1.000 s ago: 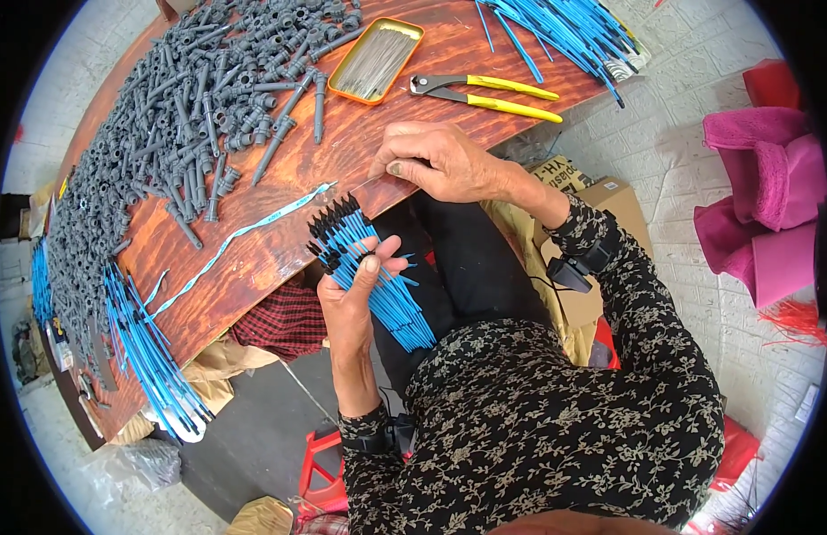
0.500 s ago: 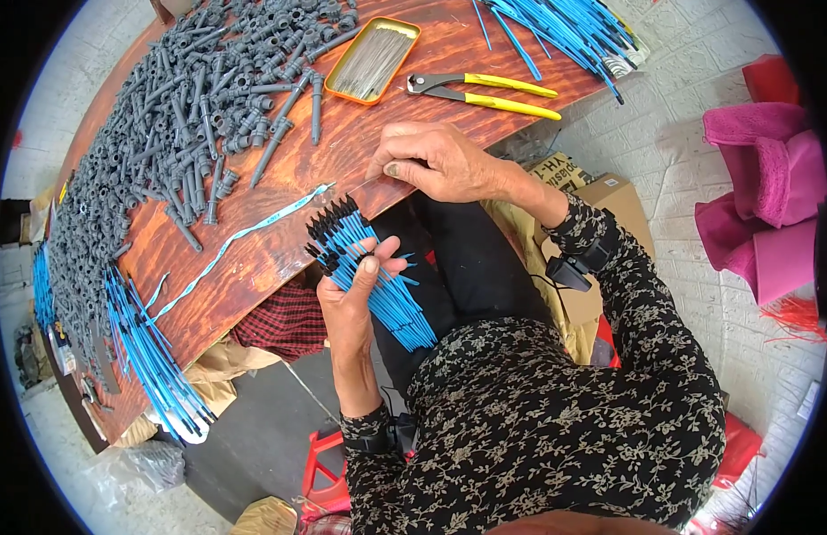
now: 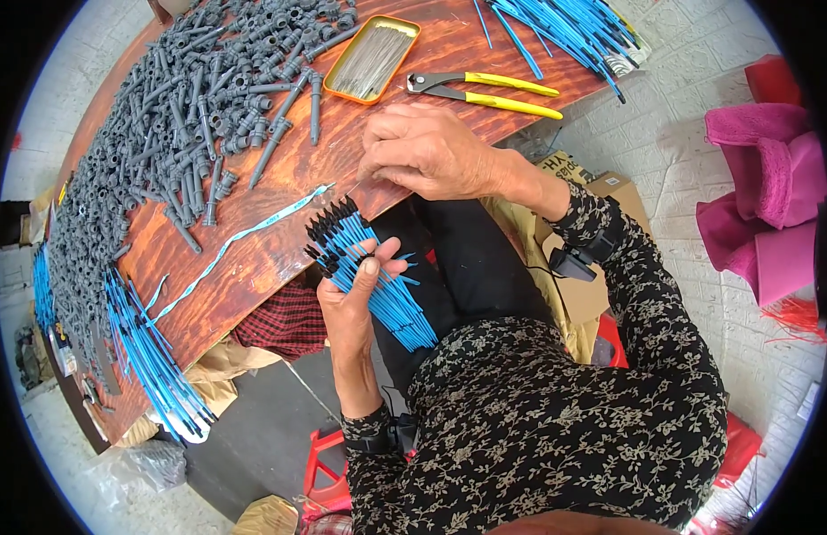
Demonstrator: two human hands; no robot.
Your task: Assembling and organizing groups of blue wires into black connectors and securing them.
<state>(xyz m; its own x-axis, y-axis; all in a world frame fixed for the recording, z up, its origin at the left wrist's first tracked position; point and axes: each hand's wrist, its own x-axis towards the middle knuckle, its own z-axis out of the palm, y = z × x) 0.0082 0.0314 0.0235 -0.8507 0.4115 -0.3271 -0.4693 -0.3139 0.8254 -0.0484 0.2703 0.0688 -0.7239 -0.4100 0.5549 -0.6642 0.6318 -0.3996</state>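
We see bright, diffuse light. Fisheye distortion bows the table [image 3: 253, 267] before us, and corners go black.

Left hand [image 3: 346, 308] grips, thumb [image 3: 366, 276] on top; right hand's [image 3: 440, 156] fingers [image 3: 394, 153] seem pinched, tips partly hidden.

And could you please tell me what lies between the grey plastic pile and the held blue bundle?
In the head view, a twisted pale blue strip lies on the wooden tabletop between the grey pile and the blue bundle.
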